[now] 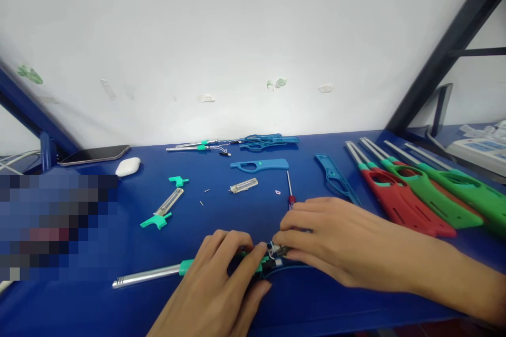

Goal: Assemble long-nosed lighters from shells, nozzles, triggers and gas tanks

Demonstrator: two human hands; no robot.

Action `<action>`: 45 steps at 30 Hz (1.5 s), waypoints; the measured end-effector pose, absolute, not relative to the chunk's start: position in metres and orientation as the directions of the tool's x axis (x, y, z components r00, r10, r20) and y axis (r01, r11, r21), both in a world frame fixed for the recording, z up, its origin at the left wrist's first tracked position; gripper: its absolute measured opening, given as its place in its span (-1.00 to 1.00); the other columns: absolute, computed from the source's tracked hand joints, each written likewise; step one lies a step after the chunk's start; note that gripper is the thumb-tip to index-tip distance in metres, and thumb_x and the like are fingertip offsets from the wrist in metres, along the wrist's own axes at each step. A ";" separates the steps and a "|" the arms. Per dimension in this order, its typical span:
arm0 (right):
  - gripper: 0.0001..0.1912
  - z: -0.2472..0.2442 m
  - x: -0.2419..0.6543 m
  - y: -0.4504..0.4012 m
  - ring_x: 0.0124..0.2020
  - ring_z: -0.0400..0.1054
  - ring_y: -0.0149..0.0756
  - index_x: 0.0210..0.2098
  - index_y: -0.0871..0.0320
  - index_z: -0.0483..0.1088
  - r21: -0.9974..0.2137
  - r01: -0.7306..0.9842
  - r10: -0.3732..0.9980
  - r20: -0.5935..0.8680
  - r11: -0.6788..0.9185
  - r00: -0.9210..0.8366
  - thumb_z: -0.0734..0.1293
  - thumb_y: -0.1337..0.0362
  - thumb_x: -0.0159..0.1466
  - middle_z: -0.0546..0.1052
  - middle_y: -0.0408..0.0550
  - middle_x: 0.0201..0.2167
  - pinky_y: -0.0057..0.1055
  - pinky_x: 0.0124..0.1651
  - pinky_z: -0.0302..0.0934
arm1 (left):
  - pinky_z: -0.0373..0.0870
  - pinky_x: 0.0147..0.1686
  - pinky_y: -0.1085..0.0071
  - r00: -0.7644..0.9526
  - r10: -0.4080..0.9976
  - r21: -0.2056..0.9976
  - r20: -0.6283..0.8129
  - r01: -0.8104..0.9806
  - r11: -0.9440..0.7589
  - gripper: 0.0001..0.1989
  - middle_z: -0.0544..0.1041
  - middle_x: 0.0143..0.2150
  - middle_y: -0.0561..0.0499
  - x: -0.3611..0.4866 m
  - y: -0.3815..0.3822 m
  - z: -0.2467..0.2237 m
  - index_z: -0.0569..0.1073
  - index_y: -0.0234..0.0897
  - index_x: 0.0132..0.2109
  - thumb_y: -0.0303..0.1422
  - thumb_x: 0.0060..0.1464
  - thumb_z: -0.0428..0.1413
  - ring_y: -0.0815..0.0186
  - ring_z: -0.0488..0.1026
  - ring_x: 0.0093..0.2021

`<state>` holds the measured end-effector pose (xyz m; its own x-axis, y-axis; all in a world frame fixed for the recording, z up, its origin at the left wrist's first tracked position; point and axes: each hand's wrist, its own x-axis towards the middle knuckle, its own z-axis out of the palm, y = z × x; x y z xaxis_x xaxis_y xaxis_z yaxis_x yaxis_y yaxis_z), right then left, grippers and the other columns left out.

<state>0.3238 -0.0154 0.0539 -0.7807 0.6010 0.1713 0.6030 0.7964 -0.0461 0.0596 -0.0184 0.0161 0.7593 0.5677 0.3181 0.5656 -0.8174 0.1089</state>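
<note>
A lighter with a silver tube (148,275) and a teal collar lies near the front of the blue table, tube pointing left. Over its inner parts rests my left hand (221,279), fingers closed on them and partly hiding them. My right hand (320,237) pinches a small dark and metallic part (280,249) at the right end of the inner parts, close to my left fingertips. A blue shell edge shows beneath. Just behind my right hand lies a screwdriver (291,189) with a red handle. Its handle end is hidden.
Red (407,202) and green lighters (446,197) lie at right. Blue shell halves (263,165), clear fuel tanks (245,186), teal triggers (157,220) and small screws lie beyond my hands. A white case (128,167) and phone (95,155) are at back left.
</note>
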 end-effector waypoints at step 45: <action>-0.68 0.056 0.333 -0.017 -0.05 0.54 -0.25 0.00 0.02 0.53 -0.173 0.587 0.612 0.244 0.791 -0.753 0.13 0.21 0.58 0.64 -0.15 -0.09 -0.33 0.01 0.38 | 0.63 -0.09 0.13 0.771 0.521 0.091 0.366 0.527 -0.845 -0.67 0.61 -0.09 0.01 0.067 -0.015 0.021 0.52 -0.21 0.05 -0.45 0.48 -0.15 0.16 0.54 -0.13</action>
